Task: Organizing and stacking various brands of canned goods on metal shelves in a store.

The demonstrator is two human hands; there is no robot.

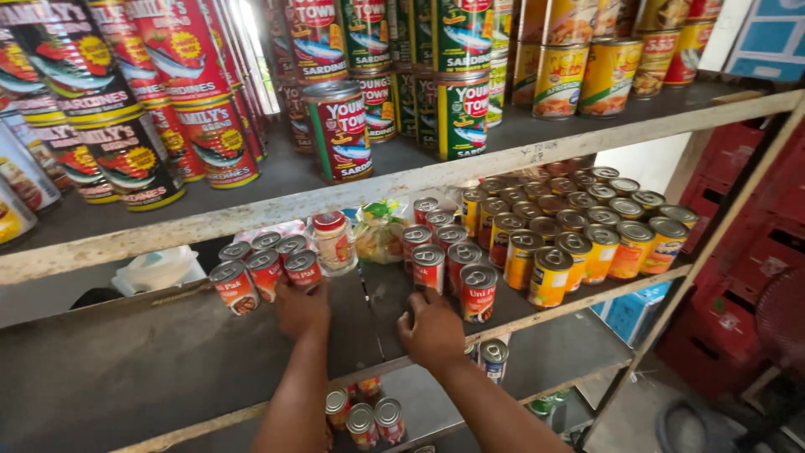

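While the left hand [302, 309] grips a small red can [303, 268], the right hand [432, 329] rests unclenched beside another red can [478, 293]; shelf-arranging seems underway, needing a steady slide next.

1. Yellow cans [587, 235]: massed on the same shelf [126, 369], right of the clear jar.
2. Clear jar [334, 242], red lid: landmark, mid-shelf.
3. Tall red cans [126, 101]: upper shelf, above-left of jar.
4. Red crates [755, 218]: far right of jar.
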